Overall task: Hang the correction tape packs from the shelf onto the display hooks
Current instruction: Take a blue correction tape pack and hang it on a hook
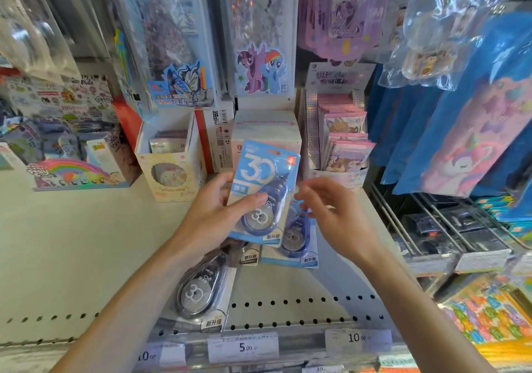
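The left hand (pixel 214 214) grips a blue correction tape pack (pixel 263 188) by its lower left edge, thumb curled across the front of the card and fingers behind it, holding it upright above the shelf (pixel 86 243). The right hand (pixel 331 208) hovers just beside the pack's right edge, fingers loosely bent and holding nothing. Beneath the held pack, a second blue pack (pixel 298 240) lies flat on the shelf, and a grey pack (pixel 201 289) lies nearer the shelf's front edge, under the left wrist.
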A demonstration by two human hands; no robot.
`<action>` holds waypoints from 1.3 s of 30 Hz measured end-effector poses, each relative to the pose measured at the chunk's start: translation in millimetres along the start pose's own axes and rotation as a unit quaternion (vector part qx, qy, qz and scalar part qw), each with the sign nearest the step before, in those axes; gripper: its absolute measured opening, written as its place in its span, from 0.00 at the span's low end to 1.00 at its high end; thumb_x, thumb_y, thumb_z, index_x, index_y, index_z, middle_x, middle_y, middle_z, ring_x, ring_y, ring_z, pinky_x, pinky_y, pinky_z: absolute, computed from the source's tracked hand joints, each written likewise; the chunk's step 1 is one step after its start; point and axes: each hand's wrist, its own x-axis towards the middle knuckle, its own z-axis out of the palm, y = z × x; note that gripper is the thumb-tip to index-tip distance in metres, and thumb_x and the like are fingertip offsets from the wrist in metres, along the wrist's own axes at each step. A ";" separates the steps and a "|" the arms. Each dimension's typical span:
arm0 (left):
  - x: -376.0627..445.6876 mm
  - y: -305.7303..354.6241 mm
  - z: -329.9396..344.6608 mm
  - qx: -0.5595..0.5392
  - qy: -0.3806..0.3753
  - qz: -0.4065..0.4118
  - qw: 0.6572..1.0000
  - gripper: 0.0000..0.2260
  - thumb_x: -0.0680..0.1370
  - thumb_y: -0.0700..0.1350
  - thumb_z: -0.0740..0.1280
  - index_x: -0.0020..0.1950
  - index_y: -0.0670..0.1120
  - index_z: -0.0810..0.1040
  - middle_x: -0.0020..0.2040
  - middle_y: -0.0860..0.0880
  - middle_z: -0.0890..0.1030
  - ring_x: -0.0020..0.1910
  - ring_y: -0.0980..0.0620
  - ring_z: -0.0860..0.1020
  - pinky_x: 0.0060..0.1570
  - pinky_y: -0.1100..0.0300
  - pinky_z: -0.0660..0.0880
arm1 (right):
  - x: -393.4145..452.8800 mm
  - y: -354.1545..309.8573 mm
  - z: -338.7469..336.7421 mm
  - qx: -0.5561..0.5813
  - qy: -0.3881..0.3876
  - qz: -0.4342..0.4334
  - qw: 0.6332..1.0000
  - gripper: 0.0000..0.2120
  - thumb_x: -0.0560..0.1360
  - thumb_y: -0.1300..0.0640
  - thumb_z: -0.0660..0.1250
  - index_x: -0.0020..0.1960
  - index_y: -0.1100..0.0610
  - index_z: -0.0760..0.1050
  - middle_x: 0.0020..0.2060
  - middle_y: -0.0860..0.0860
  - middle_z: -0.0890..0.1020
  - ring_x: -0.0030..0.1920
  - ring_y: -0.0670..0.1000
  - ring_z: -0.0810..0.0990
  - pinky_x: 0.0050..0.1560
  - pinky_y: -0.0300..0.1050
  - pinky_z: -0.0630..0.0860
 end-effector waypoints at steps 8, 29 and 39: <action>-3.1 -4.9 -6.5 -0.008 0.050 0.001 0.999 0.13 0.76 0.40 0.75 0.60 0.46 0.79 0.50 0.51 0.89 0.48 0.52 0.88 0.42 0.63 0.82 | -15.1 13.0 6.4 -0.258 -0.110 -0.036 0.959 0.31 0.75 0.50 0.76 0.74 0.57 0.70 0.69 0.52 0.71 0.66 0.47 0.73 0.65 0.32 0.66; -14.3 -13.0 1.1 -0.008 0.069 -0.005 0.998 0.16 0.72 0.49 0.77 0.57 0.52 0.79 0.51 0.55 0.89 0.48 0.54 0.87 0.46 0.59 0.80 | -27.1 18.0 -34.7 -0.083 0.055 -0.016 0.995 0.19 0.73 0.51 0.77 0.58 0.35 0.73 0.60 0.42 0.79 0.56 0.33 0.78 0.53 0.38 0.79; -16.2 -10.0 22.3 -0.066 -0.002 -0.015 0.998 0.21 0.69 0.53 0.78 0.61 0.55 0.80 0.56 0.50 0.88 0.54 0.47 0.87 0.56 0.45 0.81 | -36.0 2.5 -2.1 -0.049 -0.001 -0.081 0.996 0.39 0.70 0.51 0.81 0.77 0.53 0.68 0.66 0.44 0.70 0.67 0.38 0.73 0.65 0.42 0.77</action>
